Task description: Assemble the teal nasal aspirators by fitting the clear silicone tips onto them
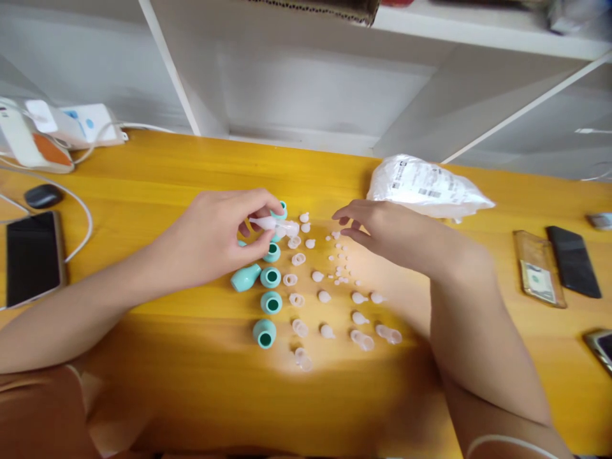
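Between the thumb and fingers of my left hand point(236, 226) is a white pointed nozzle point(264, 222), with a clear plastic sleeve point(288, 228) at its wide end. Close by the hand stands a column of teal squeeze bulbs, such as this teal bulb point(271, 303), mouths up; another teal bulb point(245, 278) lies on its side. My right hand point(375, 223) hovers over scattered small white plugs point(340, 271), fingers apart with nothing visible in them. In the middle are clear sleeves point(297, 299) and small white nozzles point(324, 296) in rough columns.
A white plastic bag point(425, 185) with printed labels lies behind my right hand. At the left are a phone point(34, 258), a black mouse point(43, 196) and chargers with cables point(93, 124). A clear case point(539, 271) and a black phone point(574, 261) lie at the right.
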Tool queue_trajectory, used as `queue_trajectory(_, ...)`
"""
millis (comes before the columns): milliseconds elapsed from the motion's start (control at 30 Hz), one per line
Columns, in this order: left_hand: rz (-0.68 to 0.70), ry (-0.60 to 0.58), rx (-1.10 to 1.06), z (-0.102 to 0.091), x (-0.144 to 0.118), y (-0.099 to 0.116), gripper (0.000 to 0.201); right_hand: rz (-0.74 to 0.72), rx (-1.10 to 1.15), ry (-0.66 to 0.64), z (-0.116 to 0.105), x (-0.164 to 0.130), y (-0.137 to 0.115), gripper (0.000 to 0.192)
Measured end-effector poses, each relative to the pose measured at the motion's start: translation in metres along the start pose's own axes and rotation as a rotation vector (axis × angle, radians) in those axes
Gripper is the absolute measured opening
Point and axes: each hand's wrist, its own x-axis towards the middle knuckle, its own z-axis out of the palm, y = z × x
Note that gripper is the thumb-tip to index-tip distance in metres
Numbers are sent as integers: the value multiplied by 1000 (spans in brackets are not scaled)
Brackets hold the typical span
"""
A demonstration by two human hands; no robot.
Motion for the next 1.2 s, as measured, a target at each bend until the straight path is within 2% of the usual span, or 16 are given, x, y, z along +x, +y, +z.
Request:
queue_trajectory(133, -7, 38, 2, -3, 1, -1, 11, -24, 18, 28, 7, 12, -5, 22)
queue_trajectory(300, -35, 70, -29, -11, 3, -6, 15, -164, 138, 313, 29, 35, -36, 34)
queue_trajectory(367, -36, 94, -38, -14, 2, -7, 15, -229, 162, 357, 39, 42, -44, 38)
queue_trajectory(567, -23, 122, -7, -19, -1, -7, 15, -235, 246, 293, 60, 47, -47, 40)
queue_trajectory(900, -19, 115, -17, -18, 0, -6, 14, -261, 352, 202, 66, 50, -46, 51)
queue_trajectory(1100, -24, 112, -31, -18, 0, -5, 13, -245, 336, 252, 62, 46, -47, 51)
queue_trajectory(1200, -36, 113, -32, -18, 0, -4, 13, -210, 343, 383, 51, 42, -51, 47)
